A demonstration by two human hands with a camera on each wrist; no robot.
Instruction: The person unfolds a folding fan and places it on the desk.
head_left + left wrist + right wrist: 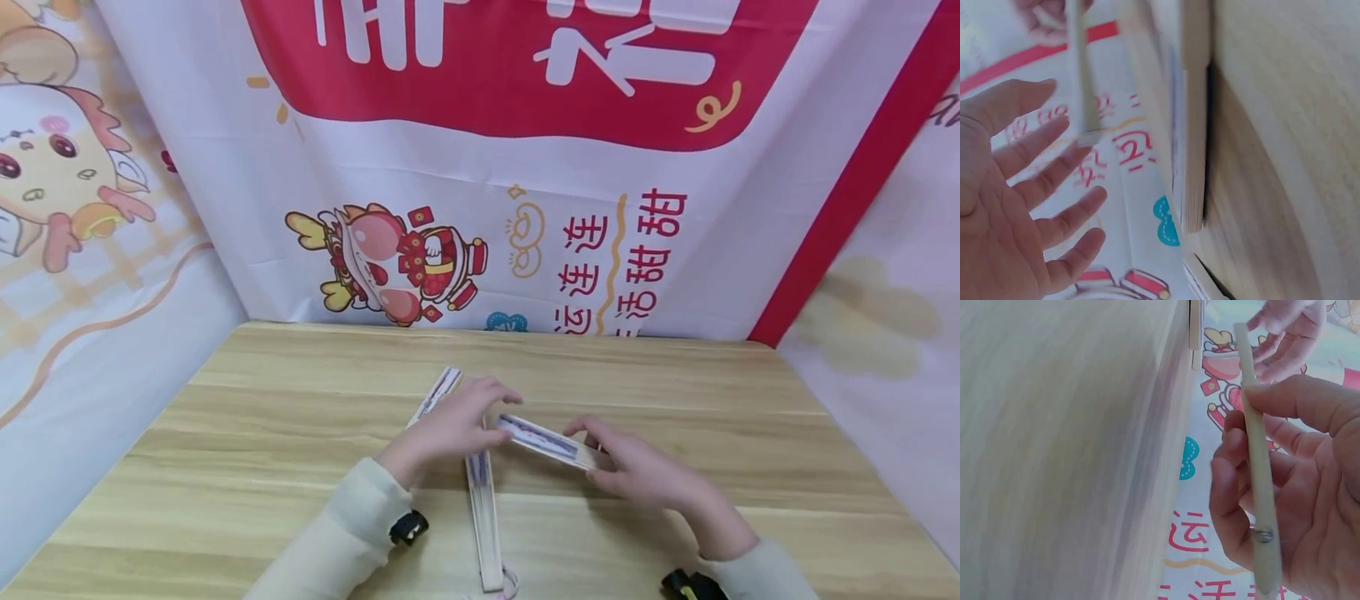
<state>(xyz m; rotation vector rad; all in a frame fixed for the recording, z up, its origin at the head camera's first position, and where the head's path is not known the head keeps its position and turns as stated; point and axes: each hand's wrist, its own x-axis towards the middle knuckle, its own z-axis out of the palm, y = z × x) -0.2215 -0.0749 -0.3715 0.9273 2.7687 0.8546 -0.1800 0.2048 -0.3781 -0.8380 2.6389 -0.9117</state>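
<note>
My right hand (645, 471) pinches the pivot end of a folded folding fan (543, 439), raised above the table and tilted. Its metal rivet shows near the lower end in the right wrist view. My left hand (453, 421) is at the fan's far end, its fingers spread and loosely bent, nothing gripped in them. Beneath that hand lies a second folded fan (486, 525), a pink cord loop at its near end. Another folded fan (437, 392) lies slanted behind the left hand, partly covered by it.
The wooden table (187, 467) runs back to a white and red printed cloth (465, 158). More printed cloth (112, 292) hangs along the left side, and a pale one (892, 350) on the right. Black straps (408, 527) sit at both wrists.
</note>
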